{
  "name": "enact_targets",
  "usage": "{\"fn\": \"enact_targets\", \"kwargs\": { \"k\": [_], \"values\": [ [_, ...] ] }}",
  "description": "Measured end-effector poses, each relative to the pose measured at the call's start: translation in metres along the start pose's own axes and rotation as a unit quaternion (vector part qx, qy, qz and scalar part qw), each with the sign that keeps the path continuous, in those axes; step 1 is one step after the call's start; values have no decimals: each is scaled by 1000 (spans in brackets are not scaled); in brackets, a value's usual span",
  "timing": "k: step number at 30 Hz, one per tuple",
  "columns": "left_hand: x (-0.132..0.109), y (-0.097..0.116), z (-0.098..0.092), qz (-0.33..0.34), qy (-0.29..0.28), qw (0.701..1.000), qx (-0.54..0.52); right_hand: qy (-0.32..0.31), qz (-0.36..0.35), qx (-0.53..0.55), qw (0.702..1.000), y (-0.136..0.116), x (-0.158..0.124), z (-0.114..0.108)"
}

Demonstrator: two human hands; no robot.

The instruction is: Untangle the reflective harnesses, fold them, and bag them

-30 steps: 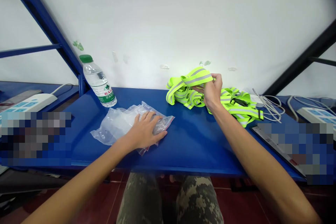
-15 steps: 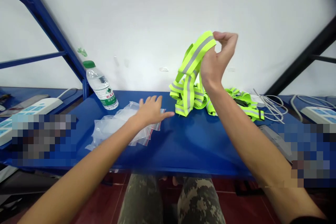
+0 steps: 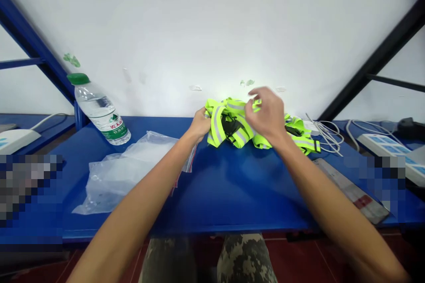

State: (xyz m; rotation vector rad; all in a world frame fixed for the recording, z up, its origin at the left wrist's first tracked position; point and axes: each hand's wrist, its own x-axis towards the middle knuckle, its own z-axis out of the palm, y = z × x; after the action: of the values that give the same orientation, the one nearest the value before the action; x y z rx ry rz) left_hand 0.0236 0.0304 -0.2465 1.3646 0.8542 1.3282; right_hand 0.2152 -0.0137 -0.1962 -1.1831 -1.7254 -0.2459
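Observation:
Several fluorescent yellow-green reflective straps with grey stripes and black parts lie heaped against the wall at the back of the blue table. My left hand is closed on the heap's left edge, its fingertips partly hidden behind the band. Above the middle of the pile, my right hand is slightly blurred, thumb and forefinger apart and the other fingers curled. Yellow-green material shows through the gap between them, apparently behind the hand. Clear zip bags with red seals lie flat under and left of my left forearm.
A green-capped water bottle stands at the back left. White cables are coiled right of the straps, near a grey flat object. A white power strip lies farther right. Frame posts rise at both sides.
My right hand has come down, and the strap it held up now rests on the heap. My left hand has moved from above the bags to the straps and closed on them. The view has shifted.

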Motion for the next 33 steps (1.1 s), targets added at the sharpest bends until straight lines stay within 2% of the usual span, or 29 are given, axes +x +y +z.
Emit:
{"fn": "enact_targets", "kwargs": {
  "k": [3, 6, 9, 12, 18, 21, 27, 33],
  "values": [
    [-1, 6, 0, -30, 31, 994, -101, -143, -99, 9, 985, -23, -22, 11],
    [-3, 11, 0, -68, 1, 987, -146, -194, -131, -39, 971, -23, -28, 18],
    [-4, 17, -4, -76, -33, 984, -155, -207, -124, -65, 968, -16, -24, 13],
    [-4, 25, -12, -67, -50, 983, -162, -183, -134, -74, 971, -14, -21, 4],
    [-12, 38, -22, -59, -74, 982, -160, -117, -103, 48, 987, -17, -30, 7],
    [-17, 40, -19, -70, -61, 984, -154, -104, -86, 67, 989, -19, -35, 14],
    [-19, 43, -19, -59, -29, 995, -76, -146, -44, 110, 982, -17, -40, 13],
    [-17, 43, -20, -19, 8, 999, -36, -182, -30, 61, 981, -28, -46, 11]
  ]
}}
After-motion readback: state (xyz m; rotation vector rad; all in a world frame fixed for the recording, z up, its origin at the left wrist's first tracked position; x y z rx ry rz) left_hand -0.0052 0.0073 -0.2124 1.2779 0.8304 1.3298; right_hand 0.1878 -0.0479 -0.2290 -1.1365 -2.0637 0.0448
